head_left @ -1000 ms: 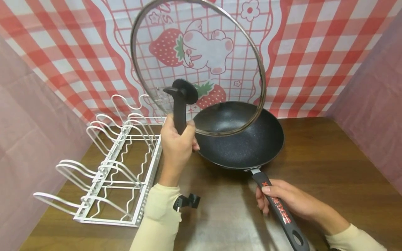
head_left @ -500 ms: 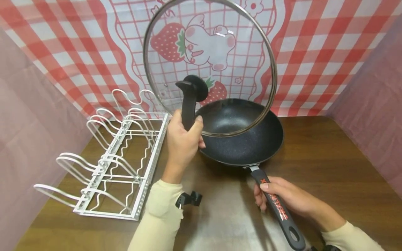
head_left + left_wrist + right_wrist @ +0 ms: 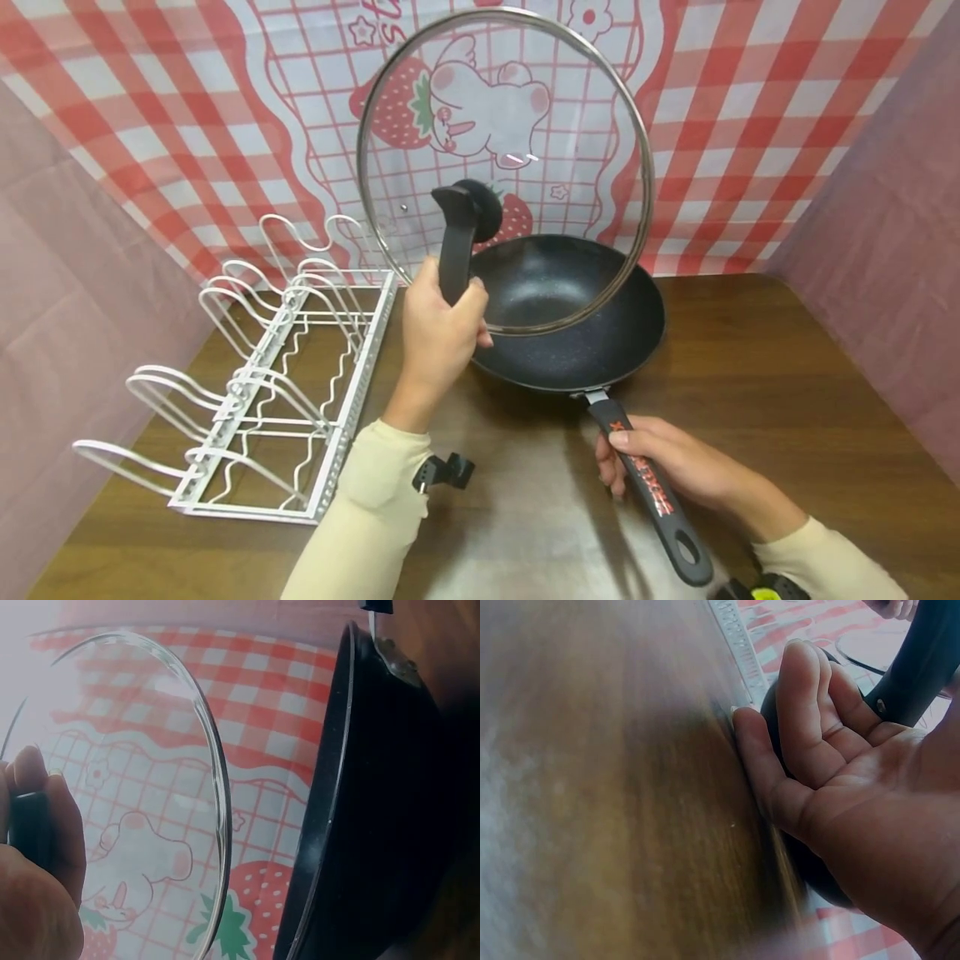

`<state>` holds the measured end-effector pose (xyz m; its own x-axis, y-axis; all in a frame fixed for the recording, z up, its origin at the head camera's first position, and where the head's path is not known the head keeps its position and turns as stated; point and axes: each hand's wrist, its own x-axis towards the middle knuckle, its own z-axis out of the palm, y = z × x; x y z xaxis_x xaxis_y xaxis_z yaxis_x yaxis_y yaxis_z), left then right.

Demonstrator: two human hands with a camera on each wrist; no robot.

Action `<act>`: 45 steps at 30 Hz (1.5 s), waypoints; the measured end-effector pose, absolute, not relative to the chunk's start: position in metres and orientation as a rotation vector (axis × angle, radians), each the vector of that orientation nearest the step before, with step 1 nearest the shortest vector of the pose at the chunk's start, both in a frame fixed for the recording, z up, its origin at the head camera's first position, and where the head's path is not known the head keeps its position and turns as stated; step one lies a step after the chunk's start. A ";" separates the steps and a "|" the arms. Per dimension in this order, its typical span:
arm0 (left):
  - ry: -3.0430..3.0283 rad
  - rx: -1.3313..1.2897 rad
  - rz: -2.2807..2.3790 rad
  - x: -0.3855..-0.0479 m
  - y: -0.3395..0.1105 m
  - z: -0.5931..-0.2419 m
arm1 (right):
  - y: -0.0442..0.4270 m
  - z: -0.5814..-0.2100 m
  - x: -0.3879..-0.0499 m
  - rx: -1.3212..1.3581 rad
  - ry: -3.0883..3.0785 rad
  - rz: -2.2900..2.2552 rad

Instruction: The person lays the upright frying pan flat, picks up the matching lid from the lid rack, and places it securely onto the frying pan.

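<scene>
My left hand (image 3: 441, 327) grips the black handle (image 3: 457, 242) of a round glass lid (image 3: 519, 157) with a metal rim. The lid stands nearly upright in the air, its lower edge in front of part of a black wok (image 3: 577, 350). In the left wrist view, the lid's rim (image 3: 220, 787) is apart from the wok's side (image 3: 367, 802). My right hand (image 3: 671, 457) holds the wok's long black handle (image 3: 652, 492), thumb on top and fingers under it. In the right wrist view, that hand's fingers (image 3: 801, 712) are bent beside the dark handle (image 3: 922, 667).
A white wire rack (image 3: 348, 417) with several upright loops stands on the wooden table (image 3: 780, 375) at the left. Behind the wok hangs a red-and-white checked cloth (image 3: 750, 125) with a strawberry print. Pink cloth (image 3: 892, 275) closes off the sides.
The left hand has carried the lid a little to the right over the wok, and the lid's face has turned slightly. The right hand keeps its hold on the wok handle.
</scene>
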<state>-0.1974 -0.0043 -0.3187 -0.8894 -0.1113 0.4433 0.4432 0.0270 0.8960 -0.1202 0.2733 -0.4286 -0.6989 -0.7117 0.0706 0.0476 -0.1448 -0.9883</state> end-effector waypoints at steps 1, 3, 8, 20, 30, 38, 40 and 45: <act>-1.927 -0.337 -1.913 -0.198 -0.004 -0.318 | 0.273 -0.429 -0.120 -0.750 1.602 -1.898; -1.944 -0.335 -1.911 -0.198 -0.004 -0.317 | 0.274 -0.429 -0.120 -0.753 1.592 -1.905; -1.972 -0.339 -1.941 -0.198 -0.001 -0.315 | 0.274 -0.428 -0.119 -0.757 1.590 -1.912; -2.007 -0.320 -1.975 -0.198 0.014 -0.307 | 0.273 -0.426 -0.120 -0.734 1.597 -1.905; -2.053 -0.278 -2.022 -0.198 0.024 -0.307 | 0.272 -0.425 -0.118 -0.721 1.606 -1.906; -2.123 -0.273 -2.030 -0.200 0.028 -0.306 | 0.272 -0.426 -0.119 -0.731 1.622 -1.901; -2.139 -0.262 -2.041 -0.199 0.028 -0.308 | 0.272 -0.426 -0.119 -0.730 1.617 -1.904; -2.174 -0.252 -2.041 -0.200 0.029 -0.310 | 0.271 -0.427 -0.119 -0.735 1.609 -1.907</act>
<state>-0.1998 0.0288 -0.3100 -0.9749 0.0205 0.2215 0.2223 0.0607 0.9731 -0.1188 0.2710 -0.4270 -0.7090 -0.7021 0.0663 0.0527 -0.1465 -0.9878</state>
